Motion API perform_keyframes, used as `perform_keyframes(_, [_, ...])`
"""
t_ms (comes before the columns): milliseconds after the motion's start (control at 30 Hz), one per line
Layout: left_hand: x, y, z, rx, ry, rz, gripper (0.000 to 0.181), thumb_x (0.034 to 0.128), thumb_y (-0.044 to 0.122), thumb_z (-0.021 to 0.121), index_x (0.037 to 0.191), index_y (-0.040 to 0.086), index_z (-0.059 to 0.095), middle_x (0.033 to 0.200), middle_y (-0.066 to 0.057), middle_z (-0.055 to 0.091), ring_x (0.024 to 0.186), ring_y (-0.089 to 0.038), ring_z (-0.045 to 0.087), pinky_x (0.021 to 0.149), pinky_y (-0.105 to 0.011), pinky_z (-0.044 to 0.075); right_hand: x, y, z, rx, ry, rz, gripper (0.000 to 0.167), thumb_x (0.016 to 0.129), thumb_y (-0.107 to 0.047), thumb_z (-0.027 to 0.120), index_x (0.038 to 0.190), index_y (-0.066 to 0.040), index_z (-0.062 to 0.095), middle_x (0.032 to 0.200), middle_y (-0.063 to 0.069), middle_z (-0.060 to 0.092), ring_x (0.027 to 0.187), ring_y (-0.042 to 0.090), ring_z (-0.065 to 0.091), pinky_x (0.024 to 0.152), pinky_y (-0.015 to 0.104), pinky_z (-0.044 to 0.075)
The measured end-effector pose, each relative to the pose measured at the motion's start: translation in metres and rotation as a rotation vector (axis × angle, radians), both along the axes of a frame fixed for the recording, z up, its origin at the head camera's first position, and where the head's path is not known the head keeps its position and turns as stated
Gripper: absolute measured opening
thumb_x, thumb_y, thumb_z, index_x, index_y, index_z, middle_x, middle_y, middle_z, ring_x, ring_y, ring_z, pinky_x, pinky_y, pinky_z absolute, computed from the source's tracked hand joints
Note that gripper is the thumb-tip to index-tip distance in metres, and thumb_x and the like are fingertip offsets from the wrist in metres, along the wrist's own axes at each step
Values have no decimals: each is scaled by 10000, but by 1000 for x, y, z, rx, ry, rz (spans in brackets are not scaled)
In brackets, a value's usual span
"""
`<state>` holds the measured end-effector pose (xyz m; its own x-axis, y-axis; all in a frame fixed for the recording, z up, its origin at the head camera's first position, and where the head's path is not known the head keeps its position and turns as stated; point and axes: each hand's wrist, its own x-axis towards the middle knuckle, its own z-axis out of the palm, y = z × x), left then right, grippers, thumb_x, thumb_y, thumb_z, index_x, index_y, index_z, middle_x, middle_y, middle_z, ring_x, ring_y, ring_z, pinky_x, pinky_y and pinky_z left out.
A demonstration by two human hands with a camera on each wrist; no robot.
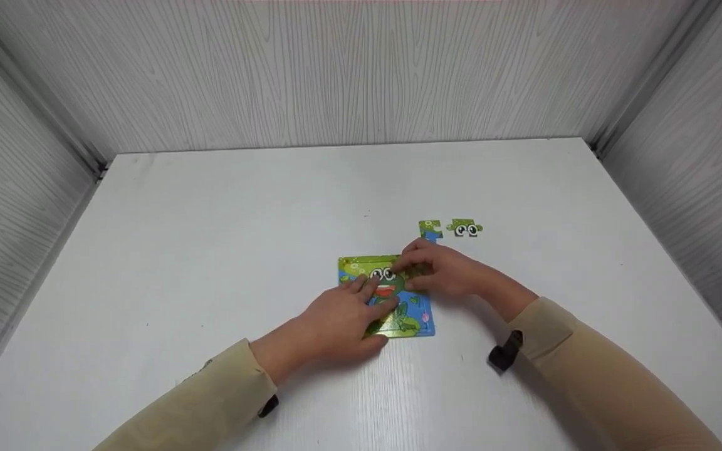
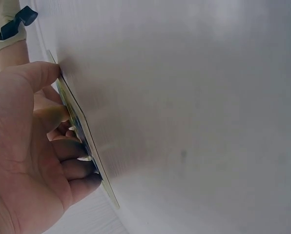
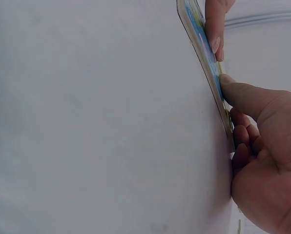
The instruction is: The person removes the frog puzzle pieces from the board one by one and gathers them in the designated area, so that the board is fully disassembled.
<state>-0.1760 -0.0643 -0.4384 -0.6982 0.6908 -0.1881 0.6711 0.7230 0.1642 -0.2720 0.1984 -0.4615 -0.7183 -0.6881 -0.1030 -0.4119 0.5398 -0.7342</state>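
Observation:
A flat, square jigsaw puzzle (image 1: 420,326) lies on the white table, showing a green cartoon face with big eyes and a red mouth. My left hand (image 1: 342,319) rests across its left side, fingers spread over the picture and thumb at the near edge. Over its upper right part, my right hand (image 1: 445,272) curls thumb and fingers about a green puzzle piece (image 1: 416,271), which is mostly hidden. In the right wrist view the right thumb (image 3: 245,97) touches the puzzle's top near its edge.
Past the right hand lie two loose puzzle pieces: a green and blue one (image 1: 429,227), partly behind the fingers, and one with printed eyes (image 1: 465,228). Pale wood-grained panels (image 1: 348,75) enclose the white table (image 1: 242,207) at the back and sides.

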Motion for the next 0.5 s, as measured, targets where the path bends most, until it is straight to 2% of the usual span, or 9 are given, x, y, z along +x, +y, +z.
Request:
perform_keyframes(133, [1, 0, 0, -2, -6, 1, 661, 1067, 543, 490, 1650, 237, 426, 1684, -220, 331, 1553, -441, 312, 1259, -498, 297, 0, 0, -1, -14, -8, 3, 308, 991, -163, 774, 1280, -272, 776, 1303, -27, 580, 1215, 206, 523, 1065, 437, 442])
perform_keyframes(500, [1, 0, 1, -5, -3, 3, 652, 1069, 532, 488, 1646, 234, 434, 1678, -229, 339, 1548, -442, 322, 1256, -497, 304, -1, 0, -2, 24, 13, -5, 299, 985, -164, 778, 1265, -270, 785, 1324, -13, 562, 1240, 208, 514, 1089, 446, 427])
